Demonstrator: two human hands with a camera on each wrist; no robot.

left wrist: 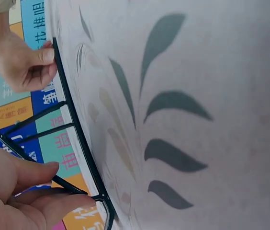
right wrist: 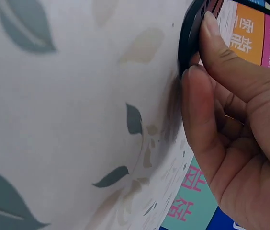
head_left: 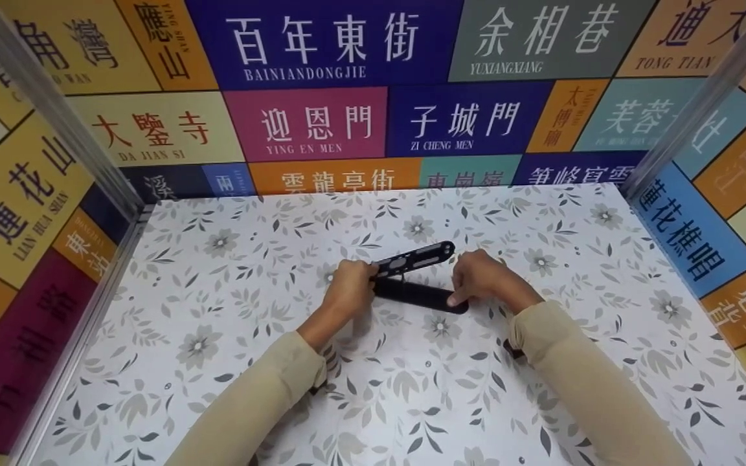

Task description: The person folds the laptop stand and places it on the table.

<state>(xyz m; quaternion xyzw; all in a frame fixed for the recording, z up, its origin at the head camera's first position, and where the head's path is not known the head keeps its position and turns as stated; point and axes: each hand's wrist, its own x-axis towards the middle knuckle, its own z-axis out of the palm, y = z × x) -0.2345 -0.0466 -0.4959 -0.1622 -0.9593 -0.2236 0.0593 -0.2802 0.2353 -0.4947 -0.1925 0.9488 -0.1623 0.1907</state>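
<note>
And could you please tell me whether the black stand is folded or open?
The stand is partly open: its upper arm slants away from the base, with two struts between.

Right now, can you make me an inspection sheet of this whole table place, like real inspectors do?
Surface: white table with grey leaves and flowers.
Job's things: one black folding frame, spread in a V, struts between its two parts.
Clutter: nothing seen.
Fingers: left fingers pinch it near the joined end; right fingers pinch the lower part's far end.
Cables: nothing seen.
Surroundings: walls of colourful signs.
</note>
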